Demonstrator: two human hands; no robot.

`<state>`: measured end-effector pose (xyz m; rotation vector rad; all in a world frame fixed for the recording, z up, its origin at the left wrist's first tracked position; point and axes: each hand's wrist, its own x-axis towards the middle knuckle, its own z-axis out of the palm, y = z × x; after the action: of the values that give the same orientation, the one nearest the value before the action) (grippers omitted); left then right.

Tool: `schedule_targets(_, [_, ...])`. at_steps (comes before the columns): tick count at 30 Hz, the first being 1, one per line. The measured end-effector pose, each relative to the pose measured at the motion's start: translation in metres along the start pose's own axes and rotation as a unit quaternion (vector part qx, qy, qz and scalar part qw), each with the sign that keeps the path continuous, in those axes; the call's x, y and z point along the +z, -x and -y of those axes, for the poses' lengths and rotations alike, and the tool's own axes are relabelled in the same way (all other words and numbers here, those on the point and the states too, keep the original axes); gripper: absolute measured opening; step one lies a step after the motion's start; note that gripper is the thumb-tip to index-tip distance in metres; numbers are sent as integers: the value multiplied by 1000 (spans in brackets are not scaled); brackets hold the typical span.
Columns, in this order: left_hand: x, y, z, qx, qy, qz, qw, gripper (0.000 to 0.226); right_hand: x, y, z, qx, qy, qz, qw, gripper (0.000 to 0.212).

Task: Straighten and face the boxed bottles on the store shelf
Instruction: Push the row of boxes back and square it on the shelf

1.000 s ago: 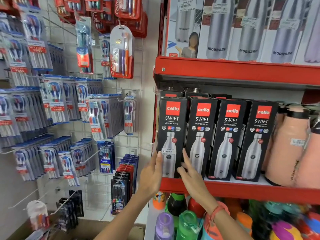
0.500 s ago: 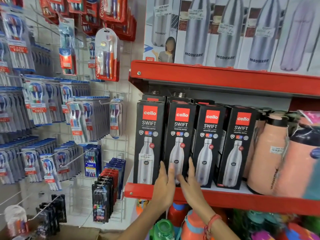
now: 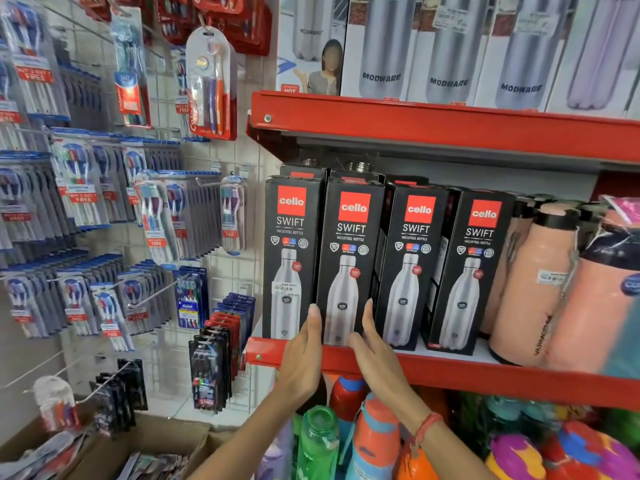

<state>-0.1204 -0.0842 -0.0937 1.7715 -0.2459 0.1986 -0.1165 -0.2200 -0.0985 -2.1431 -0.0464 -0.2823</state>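
Fingers: both your hands are flat and extended, not clenched; the left hand lies against the left edge of the second cello box and the right hand against its right edge, bracketing the bottom of the box without a closed grasp.
Head view, boxes: four black cello boxes stand upright in a front row on the red shelf, more of them behind. The first cello box sits at the shelf's left end, touching the second; the third cello box and fourth cello box look turned slightly, dark side panels showing.
Head view, neighbours: peach flasks stand just beside the fourth box.
Step in hand, as I judge it: squaring the second box to the shelf lip.
How to do it well: press evenly with both palms low down, so the box slides rather than tips; bring its face flush with the first box.
Watch: the tall boxes could topple backward.
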Motion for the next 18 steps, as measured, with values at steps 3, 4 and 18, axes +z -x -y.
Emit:
schedule_targets(3, [2,3,-5,-1,-19,-7,1000,93,-3,3,1,-6,2,-2,1000,67])
schedule_targets(4, [3,5,-9,-1,-37,-15,999,92,-5,3,2,-9,-1,1,1000,66])
schedule_targets(18, [82,-7,-36,12,52,96,994,68,-66,-6,-29,80,-180,-157,968,61])
